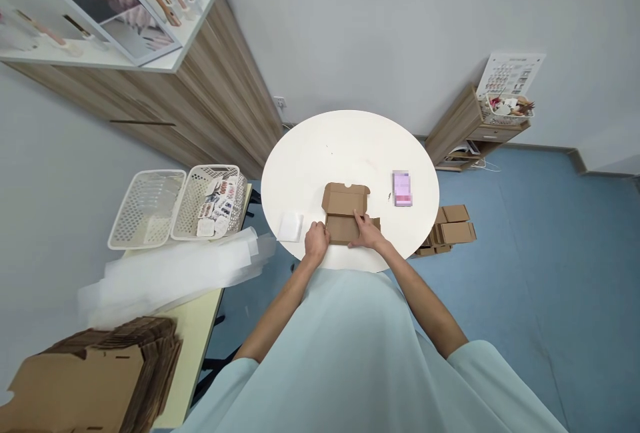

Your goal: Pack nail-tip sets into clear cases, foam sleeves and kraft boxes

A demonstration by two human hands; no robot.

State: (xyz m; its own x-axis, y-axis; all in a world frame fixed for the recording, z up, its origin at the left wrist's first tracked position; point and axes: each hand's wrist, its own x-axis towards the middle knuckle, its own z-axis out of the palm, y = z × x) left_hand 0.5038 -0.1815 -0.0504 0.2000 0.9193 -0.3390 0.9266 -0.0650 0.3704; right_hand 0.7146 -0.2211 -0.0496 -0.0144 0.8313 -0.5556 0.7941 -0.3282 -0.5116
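Note:
A brown cardboard mailer box (343, 229), partly folded, lies on the white round table (345, 143) close to my body. Its lid (346, 199) is raised away from me, and a side flap sticks out on the right. My left hand (317, 243) is closed on the box's left wall, fingers curled at the edge. On the right side, my right hand (369, 231) grips the box, with fingers reaching over its inside. A small white packet (290, 227) lies left of my left hand. Farther right sits a pink and purple item (402, 189), blurred out.
Folded brown boxes (454, 223) are stacked low beyond the table's right edge. On the left side table (197, 326) are flat cardboard (75, 386), white sheets (175, 279), a white basket (145, 209) and a second basket (235, 176) of small packs. A wooden cabinet (225, 86) stands behind.

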